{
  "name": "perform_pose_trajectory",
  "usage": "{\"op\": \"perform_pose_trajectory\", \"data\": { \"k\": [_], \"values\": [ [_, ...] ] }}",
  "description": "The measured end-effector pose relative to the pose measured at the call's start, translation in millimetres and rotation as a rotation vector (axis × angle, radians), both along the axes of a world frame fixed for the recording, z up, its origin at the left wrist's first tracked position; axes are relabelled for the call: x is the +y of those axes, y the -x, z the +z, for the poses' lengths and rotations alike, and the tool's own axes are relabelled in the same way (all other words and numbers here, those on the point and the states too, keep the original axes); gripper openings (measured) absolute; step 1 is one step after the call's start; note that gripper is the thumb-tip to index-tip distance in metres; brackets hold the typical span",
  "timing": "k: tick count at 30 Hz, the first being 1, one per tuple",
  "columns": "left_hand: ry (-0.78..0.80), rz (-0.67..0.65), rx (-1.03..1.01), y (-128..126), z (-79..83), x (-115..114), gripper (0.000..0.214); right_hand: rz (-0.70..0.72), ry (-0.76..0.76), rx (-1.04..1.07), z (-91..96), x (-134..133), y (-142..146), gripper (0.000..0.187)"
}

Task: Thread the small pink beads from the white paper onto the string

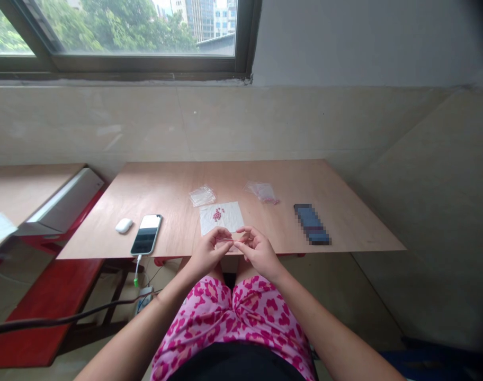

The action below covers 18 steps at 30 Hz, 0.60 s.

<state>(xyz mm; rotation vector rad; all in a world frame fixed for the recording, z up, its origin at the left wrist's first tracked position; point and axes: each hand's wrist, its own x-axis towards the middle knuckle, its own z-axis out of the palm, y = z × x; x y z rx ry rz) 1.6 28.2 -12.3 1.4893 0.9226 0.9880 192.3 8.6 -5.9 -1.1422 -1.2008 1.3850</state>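
Observation:
My left hand (213, 247) and my right hand (258, 250) meet at the table's near edge, fingertips pinched close together. Between them stretches something thin and pinkish (234, 240), too small to name. Just beyond the fingers a white paper sheet (229, 216) lies flat, with several small pink-red beads (217, 214) clustered on it. Behind its left corner is a pile of clear plastic bags (202, 196). Farther right, more clear bags (263, 191) lie with pinkish bits along their lower edge.
On the wooden table (178, 174), a phone (146, 234) with a charging cable and a white earbud case (124, 226) sit left. A pixelated dark object (312, 224) lies right. A red bench (46, 312) and black cable (66, 320) are at lower left.

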Motion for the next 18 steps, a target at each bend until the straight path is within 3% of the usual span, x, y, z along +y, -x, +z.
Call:
{"op": "perform_pose_trajectory", "data": {
  "k": [18],
  "values": [
    [0.003,0.014,-0.003,-0.5,7.3,-1.5,0.022,0.009,0.003,-0.011,0.9,-1.3,1.6,0.046]
  ]
}}
